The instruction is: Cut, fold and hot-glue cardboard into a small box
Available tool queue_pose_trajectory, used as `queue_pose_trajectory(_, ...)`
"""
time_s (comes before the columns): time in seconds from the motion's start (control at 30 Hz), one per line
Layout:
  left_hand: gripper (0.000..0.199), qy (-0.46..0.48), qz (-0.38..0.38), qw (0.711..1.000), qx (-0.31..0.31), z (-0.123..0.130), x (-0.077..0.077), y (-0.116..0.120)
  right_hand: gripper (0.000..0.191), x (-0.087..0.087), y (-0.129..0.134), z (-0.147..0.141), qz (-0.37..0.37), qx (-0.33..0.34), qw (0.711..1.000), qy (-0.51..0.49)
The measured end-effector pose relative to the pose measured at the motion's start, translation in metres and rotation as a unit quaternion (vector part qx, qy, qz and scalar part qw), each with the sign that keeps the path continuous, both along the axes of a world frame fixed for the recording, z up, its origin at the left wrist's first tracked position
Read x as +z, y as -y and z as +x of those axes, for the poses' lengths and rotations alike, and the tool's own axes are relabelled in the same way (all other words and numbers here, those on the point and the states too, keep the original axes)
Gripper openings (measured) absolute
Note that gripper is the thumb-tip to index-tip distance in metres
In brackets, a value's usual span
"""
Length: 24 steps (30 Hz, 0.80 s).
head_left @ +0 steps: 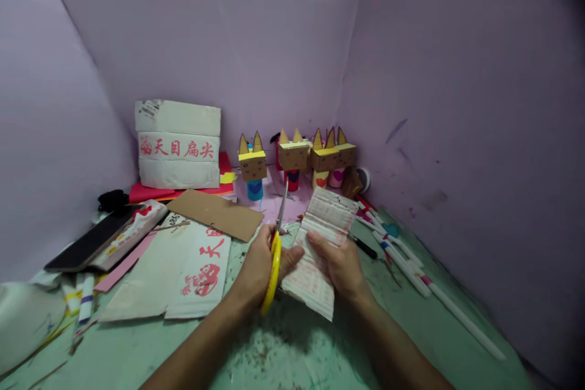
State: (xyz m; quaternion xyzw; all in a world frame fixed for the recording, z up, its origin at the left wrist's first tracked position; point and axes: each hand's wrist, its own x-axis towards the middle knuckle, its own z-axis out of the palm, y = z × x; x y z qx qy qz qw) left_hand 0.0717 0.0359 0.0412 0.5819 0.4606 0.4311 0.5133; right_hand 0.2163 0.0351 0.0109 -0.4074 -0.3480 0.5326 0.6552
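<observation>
Basically, pale lilac walls (292, 42) are enclosing a green table (402, 295) scattered with craft scraps. A big flat printed sheet (146, 292) is lying at the left, a brown cardboard strip (217, 213) is resting over its far end, and a white cardboard panel (179, 119) with red lettering is standing behind them, near the back wall.

Front and centre, above the table, two bare hands are holding a creased piece of cardboard (326, 216). The right hand (343, 265) is gripping it along its right side, thumb on top, fingers hidden beneath. The left hand (258, 262) is closing around yellow-handled scissors (273, 274) while its thumb is pressing the cardboard's left edge. The blades are pointing away from the person, seemingly closed and apart from the cardboard.

Beyond, small cat-eared figures (253, 167) are standing in a row; white pens (404, 265) are lying to the right.

The hands seem to be steadying or positioning the piece, not cutting; any cut would be calling for opened blades, turned toward its edge, with the thumbs clear.
</observation>
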Motion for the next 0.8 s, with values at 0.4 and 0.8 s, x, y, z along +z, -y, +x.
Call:
queue_pose_trajectory(0.4,0.048,0.023,0.014,0.995,-0.099,0.003,-0.008,0.013,0.029,0.013,0.003,-0.005,-0.073,0.001,0.989,-0.126)
queue_pose_trajectory(0.8,0.039,-0.017,0.040,0.993,-0.114,-0.003,-0.010,0.007,0.025,0.013,0.000,-0.004,-0.088,0.059,0.971,-0.216)
